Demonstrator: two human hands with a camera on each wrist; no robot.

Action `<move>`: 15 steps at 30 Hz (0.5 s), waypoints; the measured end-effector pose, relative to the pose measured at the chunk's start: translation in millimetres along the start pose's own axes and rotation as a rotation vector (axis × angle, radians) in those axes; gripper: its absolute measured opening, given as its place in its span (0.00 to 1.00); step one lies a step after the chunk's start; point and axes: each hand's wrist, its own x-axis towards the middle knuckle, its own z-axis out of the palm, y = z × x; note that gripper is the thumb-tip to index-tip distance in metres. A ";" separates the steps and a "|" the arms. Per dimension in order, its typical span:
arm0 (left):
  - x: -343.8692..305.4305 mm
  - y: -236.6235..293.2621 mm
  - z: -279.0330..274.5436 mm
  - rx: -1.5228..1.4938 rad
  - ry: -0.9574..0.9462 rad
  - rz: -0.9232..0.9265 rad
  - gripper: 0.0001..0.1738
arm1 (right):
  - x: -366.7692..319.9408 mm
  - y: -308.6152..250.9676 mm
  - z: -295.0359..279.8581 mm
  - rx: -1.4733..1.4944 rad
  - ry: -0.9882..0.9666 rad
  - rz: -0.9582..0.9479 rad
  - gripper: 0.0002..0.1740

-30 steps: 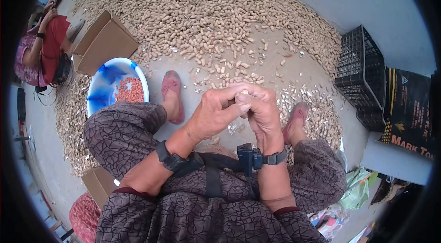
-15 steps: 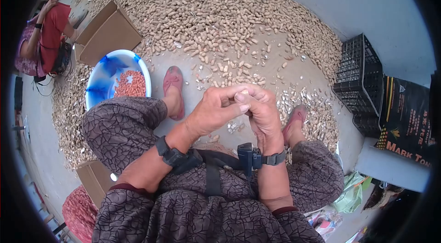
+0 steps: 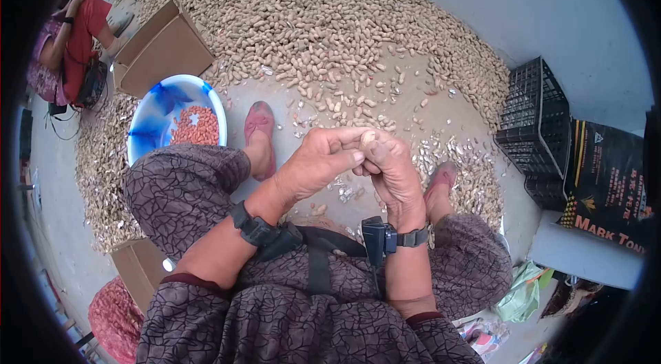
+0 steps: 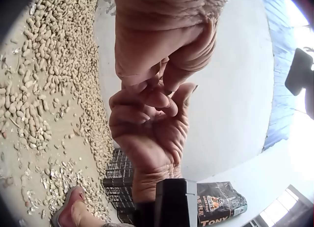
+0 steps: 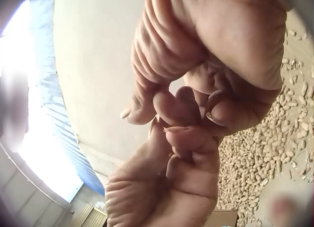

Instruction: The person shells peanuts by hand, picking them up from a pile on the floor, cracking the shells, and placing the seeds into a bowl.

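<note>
In the head view, my left hand [image 3: 315, 166] and right hand [image 3: 398, 170] meet in front of my lap. A pale peanut [image 3: 369, 137] shows at the top, where the fingertips come together. My right thumb and fingers pinch it, while the left index finger and thumb hold it from the other side. Both hands have curled fingers. From the left wrist, the left hand [image 4: 159, 38] covers the pinch point from above, with the right hand [image 4: 149, 133] below. Fingers hide most of the peanut in both wrist views.
A large heap of unshelled peanuts [image 3: 296, 20] spreads ahead. A blue-and-white basin [image 3: 148, 109] with shelled red kernels [image 3: 196, 126] stands by my left knee, near a cardboard box [image 3: 165, 47]. Black crates [image 3: 533, 116] line the right wall. Another person [image 3: 69, 54] sits at left.
The right thumb has drawn back slightly from the left thumb, and more of the peanut now shows between the hands. Both hands stay at nearly the same place.
</note>
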 end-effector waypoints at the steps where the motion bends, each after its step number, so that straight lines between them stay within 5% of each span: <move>1: 0.0 -1.1 -0.2 0.014 0.024 0.006 0.22 | -0.5 0.3 0.2 0.019 -0.011 -0.004 0.15; 15: -5.5 10.0 9.9 0.123 0.023 0.030 0.20 | -3.8 6.3 -8.0 -0.073 0.007 -0.032 0.14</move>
